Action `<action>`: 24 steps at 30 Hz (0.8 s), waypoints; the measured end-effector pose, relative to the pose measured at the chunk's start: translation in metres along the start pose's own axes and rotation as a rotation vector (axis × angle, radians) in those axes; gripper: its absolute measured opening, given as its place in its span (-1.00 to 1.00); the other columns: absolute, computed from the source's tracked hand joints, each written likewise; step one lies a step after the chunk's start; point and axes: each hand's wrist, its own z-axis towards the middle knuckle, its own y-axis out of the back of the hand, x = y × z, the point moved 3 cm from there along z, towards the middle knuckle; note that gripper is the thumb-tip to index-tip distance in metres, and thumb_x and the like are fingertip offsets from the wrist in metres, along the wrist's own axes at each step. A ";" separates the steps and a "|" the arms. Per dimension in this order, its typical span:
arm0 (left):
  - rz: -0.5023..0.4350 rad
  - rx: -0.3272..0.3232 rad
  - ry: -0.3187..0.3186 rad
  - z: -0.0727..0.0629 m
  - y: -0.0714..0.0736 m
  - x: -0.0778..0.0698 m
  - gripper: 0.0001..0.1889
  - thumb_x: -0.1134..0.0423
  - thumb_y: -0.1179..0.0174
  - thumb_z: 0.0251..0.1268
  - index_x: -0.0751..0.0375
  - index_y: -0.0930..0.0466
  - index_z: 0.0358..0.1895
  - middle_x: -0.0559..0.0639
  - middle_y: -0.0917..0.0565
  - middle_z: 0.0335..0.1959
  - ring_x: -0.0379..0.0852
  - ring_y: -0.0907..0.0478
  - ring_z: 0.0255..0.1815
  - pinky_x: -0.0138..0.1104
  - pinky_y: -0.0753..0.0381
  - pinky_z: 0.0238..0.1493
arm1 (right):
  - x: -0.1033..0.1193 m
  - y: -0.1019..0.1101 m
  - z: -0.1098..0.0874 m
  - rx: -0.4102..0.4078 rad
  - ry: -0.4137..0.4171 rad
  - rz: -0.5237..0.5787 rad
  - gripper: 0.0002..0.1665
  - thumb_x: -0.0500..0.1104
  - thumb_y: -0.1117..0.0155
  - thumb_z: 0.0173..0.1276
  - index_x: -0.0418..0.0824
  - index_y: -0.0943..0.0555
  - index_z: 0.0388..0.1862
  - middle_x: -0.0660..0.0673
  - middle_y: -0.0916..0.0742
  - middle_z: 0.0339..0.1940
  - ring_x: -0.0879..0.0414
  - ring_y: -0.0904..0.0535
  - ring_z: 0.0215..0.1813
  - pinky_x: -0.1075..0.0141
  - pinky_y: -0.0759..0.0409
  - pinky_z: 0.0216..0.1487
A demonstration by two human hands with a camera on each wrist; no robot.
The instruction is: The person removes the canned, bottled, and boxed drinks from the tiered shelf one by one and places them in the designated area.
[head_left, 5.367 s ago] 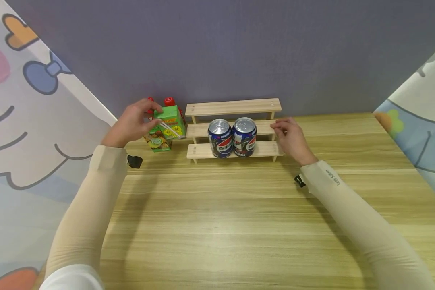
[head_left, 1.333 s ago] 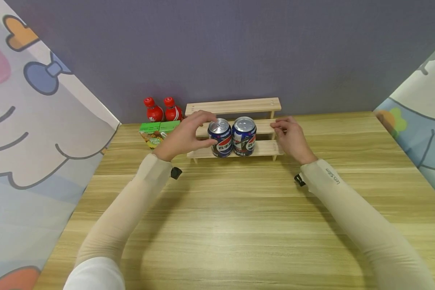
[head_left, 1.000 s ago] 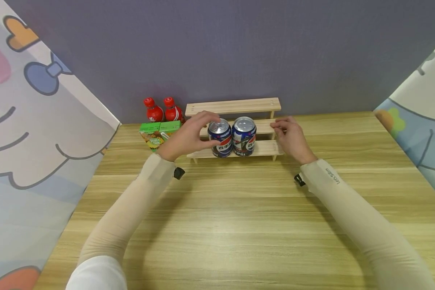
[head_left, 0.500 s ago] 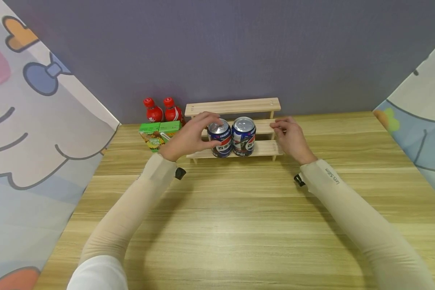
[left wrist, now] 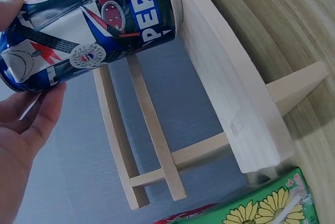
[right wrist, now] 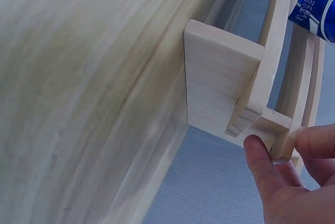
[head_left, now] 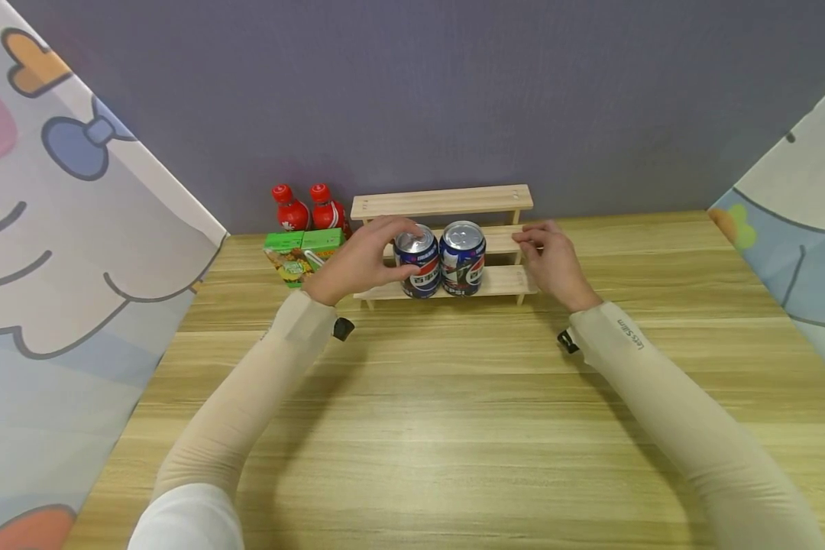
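Note:
Two blue Pepsi cans stand side by side on the lowest tier of a three-tier wooden rack (head_left: pixel 442 202). My left hand (head_left: pixel 359 263) holds the left can (head_left: pixel 422 267) near its top, thumb in front and fingers behind; the left wrist view shows thumb and fingers on opposite sides of that can (left wrist: pixel 89 30). The right can (head_left: pixel 463 260) stands close beside it, untouched by either hand. At the rack's right end, my right hand (head_left: pixel 553 263) pinches the tip of the middle tier between thumb and fingers, also seen from below with the rack (right wrist: pixel 225 72) in the right wrist view.
Left of the rack, two green drink boxes (head_left: pixel 302 244) stand together, partly behind my left hand. Two red-capped bottles (head_left: pixel 309 212) are behind them against the grey panel (head_left: pixel 412 99). The wooden table (head_left: pixel 440 412) stretches toward me, between patterned side walls.
Earlier, my left hand was holding a green drink box; it has let go and moved right to the left can. My right hand has stayed on the rack.

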 end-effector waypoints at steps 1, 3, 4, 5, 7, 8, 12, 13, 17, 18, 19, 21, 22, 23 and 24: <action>0.000 0.001 0.003 0.000 0.000 0.000 -0.51 0.08 -0.36 0.11 0.06 -0.48 0.13 -0.07 -0.47 0.14 -0.15 -0.37 0.18 -0.23 -0.37 0.18 | 0.000 0.000 0.000 -0.001 0.001 0.000 -0.74 -0.44 -0.03 0.39 -0.49 -0.59 -0.04 -0.33 -0.49 0.07 -0.18 -0.49 -0.03 0.04 -0.51 0.01; -0.001 -0.002 -0.001 0.000 0.000 0.001 -0.51 0.07 -0.35 0.12 0.06 -0.48 0.12 -0.09 -0.48 0.13 -0.16 -0.37 0.17 -0.24 -0.37 0.17 | 0.000 0.000 0.000 -0.002 0.003 -0.001 -0.74 -0.44 -0.03 0.39 -0.49 -0.59 -0.04 -0.33 -0.49 0.07 -0.18 -0.48 -0.03 0.04 -0.51 0.01; -0.001 -0.005 -0.005 0.000 0.000 0.001 -0.51 0.07 -0.35 0.12 0.06 -0.48 0.12 -0.09 -0.48 0.13 -0.17 -0.37 0.17 -0.24 -0.37 0.17 | 0.000 0.000 0.000 -0.002 0.004 -0.002 -0.75 -0.44 -0.03 0.39 -0.49 -0.59 -0.04 -0.33 -0.49 0.07 -0.18 -0.48 -0.03 0.04 -0.51 0.01; -0.007 -0.009 -0.011 -0.001 0.000 0.002 -0.52 0.07 -0.35 0.12 0.06 -0.48 0.12 -0.09 -0.48 0.13 -0.16 -0.38 0.16 -0.24 -0.37 0.17 | 0.000 -0.001 0.000 -0.003 0.005 -0.002 -0.75 -0.44 -0.03 0.38 -0.49 -0.59 -0.04 -0.33 -0.49 0.06 -0.17 -0.48 -0.03 0.04 -0.51 0.01; -0.015 -0.023 -0.024 -0.001 0.000 0.002 -0.52 0.07 -0.35 0.12 0.07 -0.49 0.11 -0.08 -0.49 0.12 -0.16 -0.39 0.15 -0.24 -0.38 0.16 | 0.000 -0.001 0.000 -0.003 0.007 -0.003 -0.75 -0.44 -0.03 0.38 -0.49 -0.59 -0.04 -0.33 -0.49 0.06 -0.17 -0.48 -0.03 0.04 -0.51 0.01; -0.018 -0.031 -0.027 -0.002 0.001 0.003 -0.52 0.07 -0.36 0.11 0.07 -0.50 0.11 -0.08 -0.50 0.12 -0.16 -0.39 0.15 -0.24 -0.39 0.15 | 0.000 -0.001 0.001 -0.004 0.007 -0.003 -0.75 -0.44 -0.03 0.39 -0.49 -0.60 -0.04 -0.33 -0.49 0.06 -0.17 -0.49 -0.03 0.05 -0.52 0.01; -0.031 -0.055 -0.023 -0.005 0.003 0.004 -0.51 0.04 -0.38 0.08 0.10 -0.52 0.08 -0.07 -0.52 0.10 -0.14 -0.40 0.15 -0.23 -0.41 0.13 | 0.000 -0.001 0.001 -0.003 0.006 -0.002 -0.75 -0.44 -0.03 0.39 -0.49 -0.60 -0.04 -0.33 -0.49 0.06 -0.17 -0.49 -0.04 0.05 -0.52 0.00; -0.033 -0.057 -0.016 -0.006 0.003 0.005 -0.51 0.03 -0.38 0.08 0.09 -0.52 0.08 -0.07 -0.52 0.09 -0.14 -0.40 0.14 -0.23 -0.42 0.12 | 0.001 -0.001 0.001 -0.003 0.005 -0.002 -0.75 -0.44 -0.03 0.39 -0.49 -0.60 -0.04 -0.33 -0.49 0.06 -0.17 -0.49 -0.04 0.05 -0.52 0.00; -0.041 -0.062 -0.003 -0.009 0.006 0.005 -0.51 0.02 -0.38 0.07 0.11 -0.53 0.06 -0.06 -0.52 0.08 -0.15 -0.41 0.10 -0.22 -0.46 0.06 | 0.001 -0.001 0.001 0.001 -0.001 0.006 -0.75 -0.45 -0.03 0.39 -0.49 -0.59 -0.04 -0.33 -0.48 0.07 -0.17 -0.49 -0.03 0.05 -0.52 0.01; -0.040 -0.064 -0.001 -0.010 0.007 0.005 -0.51 0.01 -0.38 0.06 0.11 -0.53 0.05 -0.06 -0.52 0.07 -0.15 -0.41 0.09 -0.23 -0.47 0.05 | 0.000 -0.001 0.001 0.001 -0.001 0.009 -0.75 -0.45 -0.03 0.38 -0.49 -0.59 -0.04 -0.33 -0.48 0.07 -0.18 -0.49 -0.03 0.05 -0.52 0.01; -0.044 -0.068 -0.004 -0.011 0.008 0.005 -0.51 0.02 -0.39 0.06 0.12 -0.53 0.05 -0.06 -0.52 0.06 -0.15 -0.41 0.08 -0.22 -0.48 0.04 | 0.000 -0.001 0.000 0.002 -0.002 0.013 -0.75 -0.45 -0.03 0.38 -0.49 -0.59 -0.04 -0.33 -0.48 0.07 -0.18 -0.48 -0.03 0.05 -0.52 0.01; -0.042 -0.073 -0.003 -0.012 0.010 0.005 -0.52 0.03 -0.39 0.05 0.13 -0.54 0.04 -0.05 -0.53 0.06 -0.15 -0.42 0.08 -0.21 -0.49 0.03 | -0.001 -0.001 0.000 0.004 -0.003 0.019 -0.75 -0.46 -0.03 0.38 -0.49 -0.59 -0.04 -0.33 -0.48 0.07 -0.18 -0.48 -0.02 0.06 -0.52 0.01; -0.043 -0.076 0.000 -0.013 0.011 0.005 -0.52 0.04 -0.40 0.05 0.14 -0.54 0.03 -0.05 -0.53 0.05 -0.15 -0.42 0.08 -0.21 -0.49 0.03 | -0.001 -0.001 0.000 0.004 -0.004 0.020 -0.75 -0.46 -0.03 0.38 -0.49 -0.59 -0.04 -0.33 -0.48 0.08 -0.18 -0.48 -0.02 0.06 -0.52 0.02; -0.047 -0.076 0.006 -0.014 0.012 0.006 -0.52 0.04 -0.40 0.05 0.14 -0.54 0.03 -0.05 -0.53 0.06 -0.15 -0.41 0.08 -0.21 -0.49 0.03 | -0.002 -0.001 0.000 0.004 -0.004 0.020 -0.75 -0.45 -0.03 0.38 -0.49 -0.59 -0.04 -0.33 -0.48 0.08 -0.18 -0.48 -0.02 0.06 -0.51 0.02; -0.048 -0.076 0.013 -0.016 0.013 0.006 -0.52 0.04 -0.40 0.05 0.13 -0.54 0.03 -0.06 -0.52 0.06 -0.15 -0.41 0.08 -0.22 -0.49 0.02 | -0.002 -0.001 0.000 0.005 -0.005 0.020 -0.75 -0.45 -0.02 0.39 -0.49 -0.59 -0.04 -0.33 -0.48 0.08 -0.18 -0.48 -0.01 0.05 -0.51 0.02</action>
